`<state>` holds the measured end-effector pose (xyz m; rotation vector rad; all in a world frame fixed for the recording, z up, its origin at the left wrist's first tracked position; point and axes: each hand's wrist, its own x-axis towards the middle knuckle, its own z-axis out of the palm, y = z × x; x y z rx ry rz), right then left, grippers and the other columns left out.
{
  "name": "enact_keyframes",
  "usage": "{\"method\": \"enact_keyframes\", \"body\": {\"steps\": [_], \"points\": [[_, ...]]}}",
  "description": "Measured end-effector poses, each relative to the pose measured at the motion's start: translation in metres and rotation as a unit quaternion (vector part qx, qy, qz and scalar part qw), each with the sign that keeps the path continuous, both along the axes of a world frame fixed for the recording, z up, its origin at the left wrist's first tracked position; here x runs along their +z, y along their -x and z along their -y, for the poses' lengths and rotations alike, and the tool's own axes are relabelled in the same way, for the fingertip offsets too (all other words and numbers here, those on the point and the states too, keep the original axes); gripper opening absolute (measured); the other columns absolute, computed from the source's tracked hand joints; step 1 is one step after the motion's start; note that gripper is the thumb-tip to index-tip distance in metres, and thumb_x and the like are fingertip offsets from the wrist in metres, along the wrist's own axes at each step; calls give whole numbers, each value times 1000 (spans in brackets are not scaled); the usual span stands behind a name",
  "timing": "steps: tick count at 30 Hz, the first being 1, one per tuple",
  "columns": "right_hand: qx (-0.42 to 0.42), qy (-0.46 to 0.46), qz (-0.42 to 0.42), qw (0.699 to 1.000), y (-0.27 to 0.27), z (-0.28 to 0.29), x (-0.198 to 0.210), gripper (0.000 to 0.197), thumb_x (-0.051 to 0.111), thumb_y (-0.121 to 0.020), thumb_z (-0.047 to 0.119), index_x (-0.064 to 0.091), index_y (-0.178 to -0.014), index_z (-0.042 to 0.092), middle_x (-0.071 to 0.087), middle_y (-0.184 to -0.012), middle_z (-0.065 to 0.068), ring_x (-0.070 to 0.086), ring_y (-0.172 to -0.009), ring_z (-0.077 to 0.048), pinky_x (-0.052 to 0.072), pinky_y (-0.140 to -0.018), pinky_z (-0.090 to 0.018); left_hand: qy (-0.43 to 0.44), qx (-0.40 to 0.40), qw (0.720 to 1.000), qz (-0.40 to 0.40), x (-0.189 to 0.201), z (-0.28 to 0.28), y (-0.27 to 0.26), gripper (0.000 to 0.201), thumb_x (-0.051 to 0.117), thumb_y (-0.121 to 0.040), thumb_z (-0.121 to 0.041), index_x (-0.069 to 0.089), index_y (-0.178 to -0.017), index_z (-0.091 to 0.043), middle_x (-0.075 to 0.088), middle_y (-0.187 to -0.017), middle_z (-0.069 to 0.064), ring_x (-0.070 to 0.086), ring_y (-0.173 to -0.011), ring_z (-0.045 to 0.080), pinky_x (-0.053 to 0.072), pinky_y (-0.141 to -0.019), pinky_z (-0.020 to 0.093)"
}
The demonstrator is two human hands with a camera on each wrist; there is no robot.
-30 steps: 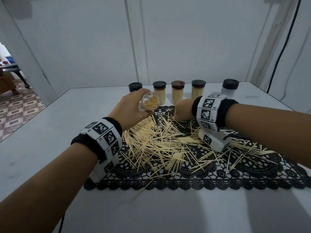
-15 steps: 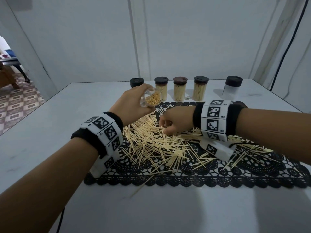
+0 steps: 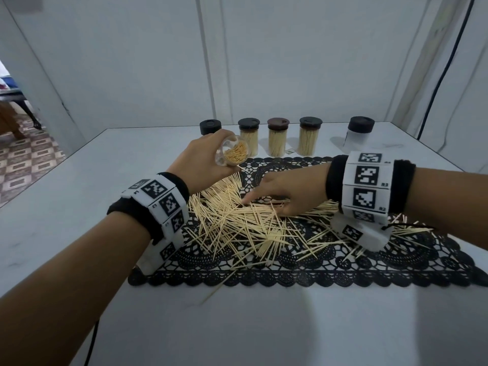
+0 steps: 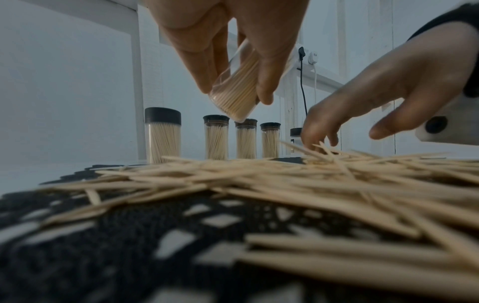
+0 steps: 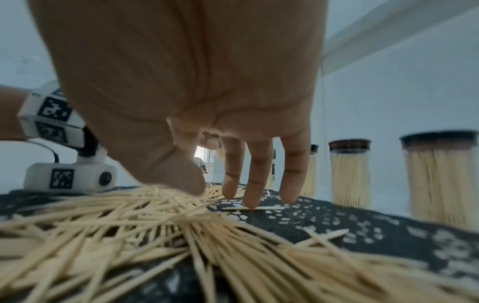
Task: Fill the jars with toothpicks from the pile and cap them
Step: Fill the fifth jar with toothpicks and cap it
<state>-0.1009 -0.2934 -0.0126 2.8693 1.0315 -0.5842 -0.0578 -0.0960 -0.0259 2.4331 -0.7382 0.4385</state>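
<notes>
Both grips busy: left hand [image 3: 203,161] clasps jar [image 3: 232,154]; right hand [image 3: 285,191], fingers spread, touches toothpicks [image 3: 237,220].

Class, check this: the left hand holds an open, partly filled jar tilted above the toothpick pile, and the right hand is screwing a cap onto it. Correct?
Not quite. The left hand does hold the open jar, but the right hand holds no cap: its fingers reach down into the toothpick pile, as the head view shows.

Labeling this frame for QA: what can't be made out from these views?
- Whether the right hand grips any toothpicks: head view shows its back; right wrist view blurs the fingertips.
- How full the jar held by the left hand is: fingers cover most of its wall in the left wrist view.
- What the far right jar holds: frosted, too small in the head view.
</notes>
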Motion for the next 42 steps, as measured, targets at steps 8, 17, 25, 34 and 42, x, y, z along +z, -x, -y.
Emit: {"method": "enact_keyframes", "body": {"steps": [8, 17, 25, 34, 42], "points": [[39, -8, 128, 991, 4, -5, -8, 41, 63, -85, 30, 54, -124, 32, 37, -131, 1, 41, -113, -14, 40, -96, -34, -4, 2, 1000, 1, 0, 0, 0, 54, 77, -75, -28, 52, -121, -16, 60, -118, 1, 52, -106, 11, 46, -94, 31], [26, 0, 141, 990, 1, -2, -5, 28, 52, -91, 39, 67, -97, 17, 61, -107, 0, 56, -94, -13, 43, -80, -25, 5, 7, 1000, -14, -1, 0, -1, 52, 78, -74, -25, 53, -119, -17, 61, -115, 3, 55, -106, 19, 47, -93, 40], [-67, 66, 84, 992, -5, -5, -11, 44, 30, -100, 30, 43, -134, 5, 43, -132, -14, 48, -115, -24, 37, -101, -34, -3, 9, 1000, -18, 0, 0, 0, 52, 77, -75, -26, 52, -120, -17, 61, -116, 3, 54, -105, 17, 47, -94, 37], [-7, 11, 22, 1000, 10, -14, -8, 29, 45, -94, 26, 63, -105, 6, 60, -109, -9, 56, -100, -22, 44, -92, -38, -5, 10, 1000, -13, 0, 0, 0, 53, 77, -75, -27, 52, -120, -17, 61, -116, 4, 55, -105, 18, 47, -93, 36], [64, 178, 55, 980, 31, -16, -3, 81, 60, -81, 47, 18, -145, 20, 31, -134, -4, 35, -121, -20, 41, -100, -44, -7, 8, 1000, -10, 0, 0, 1, 52, 77, -75, -28, 52, -120, -17, 61, -117, 4, 55, -106, 19, 47, -92, 36]]}}
